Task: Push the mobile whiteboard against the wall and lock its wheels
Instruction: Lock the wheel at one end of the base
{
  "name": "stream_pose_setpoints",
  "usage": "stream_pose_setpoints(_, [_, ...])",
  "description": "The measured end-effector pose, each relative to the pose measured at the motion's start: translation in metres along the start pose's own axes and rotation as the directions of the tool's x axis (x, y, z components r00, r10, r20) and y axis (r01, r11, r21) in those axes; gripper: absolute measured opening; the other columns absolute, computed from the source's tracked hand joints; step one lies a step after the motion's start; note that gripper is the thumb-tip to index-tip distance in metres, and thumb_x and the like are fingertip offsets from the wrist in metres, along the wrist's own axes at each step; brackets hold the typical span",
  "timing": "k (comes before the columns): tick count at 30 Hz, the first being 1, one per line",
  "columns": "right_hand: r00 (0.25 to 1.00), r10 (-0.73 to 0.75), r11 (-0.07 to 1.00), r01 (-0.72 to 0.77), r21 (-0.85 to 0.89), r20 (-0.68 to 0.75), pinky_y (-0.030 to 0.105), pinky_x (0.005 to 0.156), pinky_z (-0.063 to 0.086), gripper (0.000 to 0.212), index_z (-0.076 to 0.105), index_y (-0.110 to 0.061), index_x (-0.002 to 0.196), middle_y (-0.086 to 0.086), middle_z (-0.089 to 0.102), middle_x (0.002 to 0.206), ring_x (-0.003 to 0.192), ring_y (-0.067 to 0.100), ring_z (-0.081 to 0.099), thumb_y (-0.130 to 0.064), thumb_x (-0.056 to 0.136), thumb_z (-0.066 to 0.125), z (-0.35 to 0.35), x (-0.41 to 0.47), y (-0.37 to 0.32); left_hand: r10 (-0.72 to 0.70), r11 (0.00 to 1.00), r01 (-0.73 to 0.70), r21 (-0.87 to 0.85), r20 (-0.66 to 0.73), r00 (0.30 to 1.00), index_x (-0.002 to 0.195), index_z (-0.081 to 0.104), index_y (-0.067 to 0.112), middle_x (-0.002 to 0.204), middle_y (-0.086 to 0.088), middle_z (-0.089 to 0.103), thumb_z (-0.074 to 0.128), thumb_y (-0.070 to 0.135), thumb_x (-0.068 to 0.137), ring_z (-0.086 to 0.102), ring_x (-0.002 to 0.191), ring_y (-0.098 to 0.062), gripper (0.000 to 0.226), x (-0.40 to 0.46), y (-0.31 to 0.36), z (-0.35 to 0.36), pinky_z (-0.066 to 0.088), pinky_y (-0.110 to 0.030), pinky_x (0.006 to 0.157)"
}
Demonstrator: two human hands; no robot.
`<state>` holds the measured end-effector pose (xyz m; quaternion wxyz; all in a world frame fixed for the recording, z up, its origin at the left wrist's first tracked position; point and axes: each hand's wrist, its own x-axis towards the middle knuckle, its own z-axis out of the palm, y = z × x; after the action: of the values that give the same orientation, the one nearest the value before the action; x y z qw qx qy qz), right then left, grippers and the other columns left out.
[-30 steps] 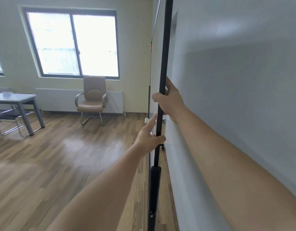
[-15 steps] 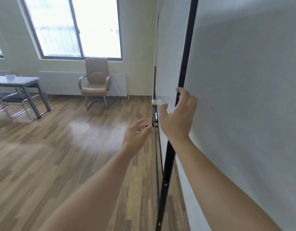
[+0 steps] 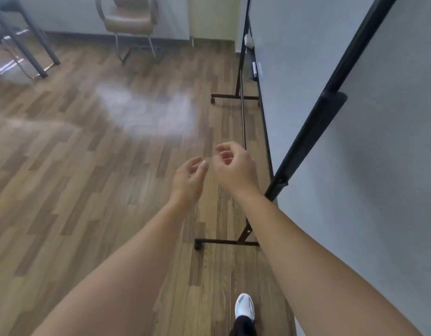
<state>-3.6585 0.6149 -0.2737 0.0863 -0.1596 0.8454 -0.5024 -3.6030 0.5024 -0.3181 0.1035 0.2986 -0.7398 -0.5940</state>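
Head view, looking down now: the left hand (image 3: 189, 177) and the right hand (image 3: 235, 166) hang in the air side by side, fingers loosely curled, each grip empty and touching nothing. The mobile whiteboard (image 3: 313, 141) stands along the right, its black frame close against the wall (image 3: 391, 141), feet running out across the wooden floor (image 3: 88, 166). The near wheel (image 3: 198, 245) sits at the end of the near foot bar, just ahead of the white shoe (image 3: 244, 309); the far wheel (image 3: 212, 100) shows at the other foot.

Pushing looks done, I'd say, and locking is what remains. The risk: whether either brake is down can't be read from here, too small to tell. Press the frame or nudge it with a knee while bending and an unlocked board could roll off the wall. A toe missing the small lever could shove the caster sideways.

Around: a tan chair (image 3: 129, 20) by the radiator and a counter's leg (image 3: 35, 42) at far left, both well apart. Nothing lies between the shoe and the near wheel.
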Motion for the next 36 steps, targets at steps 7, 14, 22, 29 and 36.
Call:
stream_pose_setpoints(7, [0.95,0.241,0.97,-0.238,-0.04,0.2,0.022,0.069,0.053,0.021,0.065,-0.026,0.12,-0.013,0.065,0.101,0.09,0.002,0.062,-0.037,0.102,0.061,0.108,0.03,0.178,-0.169,0.985,0.169,0.026,-0.017,0.986,0.147,0.061,0.014,0.134,-0.008,0.073,0.06,0.038,0.106,0.069,0.124,-0.022,0.048,0.068,-0.185,0.057,0.056,-0.05,0.107])
stream_pose_setpoints(14, [0.867,0.422,0.907,-0.407,-0.112,0.267,0.034,0.083,0.058,0.02,0.068,-0.024,0.117,-0.01,0.067,0.101,0.097,0.012,0.065,-0.033,0.101,0.06,0.211,0.028,0.353,-0.288,0.957,0.289,-0.006,-0.113,0.951,0.145,0.065,0.015,0.135,-0.006,0.072,0.06,0.036,0.107,0.068,0.124,-0.022,0.044,0.106,-0.359,0.105,0.054,-0.044,0.109])
stream_pose_setpoints(22, [0.744,0.605,0.795,-0.584,-0.164,0.284,0.028,0.069,0.054,0.007,0.066,-0.028,0.105,-0.01,0.066,0.094,0.084,0.01,0.063,-0.028,0.101,0.061,0.349,0.002,0.573,-0.445,0.894,0.408,-0.185,-0.275,0.852,0.121,0.071,0.021,0.119,0.002,0.074,0.062,0.032,0.105,0.071,0.119,-0.022,0.021,0.153,-0.592,0.155,0.054,-0.048,0.109])
stream_pose_setpoints(29, [0.689,0.651,0.754,-0.635,-0.168,0.318,0.033,0.09,0.052,0.039,0.063,-0.021,0.141,-0.001,0.067,0.129,0.112,0.019,0.063,-0.026,0.103,0.062,0.433,-0.009,0.681,-0.556,0.83,0.519,-0.205,-0.24,0.795,0.119,0.077,0.011,0.082,0.005,0.064,0.059,0.034,0.107,0.058,0.077,-0.012,0.031,0.178,-0.705,0.18,0.046,-0.026,0.071])
stream_pose_setpoints(36, [0.689,0.665,0.739,-0.661,-0.127,0.287,0.031,0.077,0.045,0.043,0.06,-0.023,0.142,0.001,0.068,0.131,0.111,0.02,0.064,-0.035,0.101,0.065,0.484,0.001,0.724,-0.616,0.786,0.582,-0.209,-0.18,0.767,0.089,0.077,0.02,0.075,-0.004,0.066,0.059,0.041,0.107,0.06,0.076,-0.017,0.033,0.203,-0.759,0.188,0.051,-0.035,0.079])
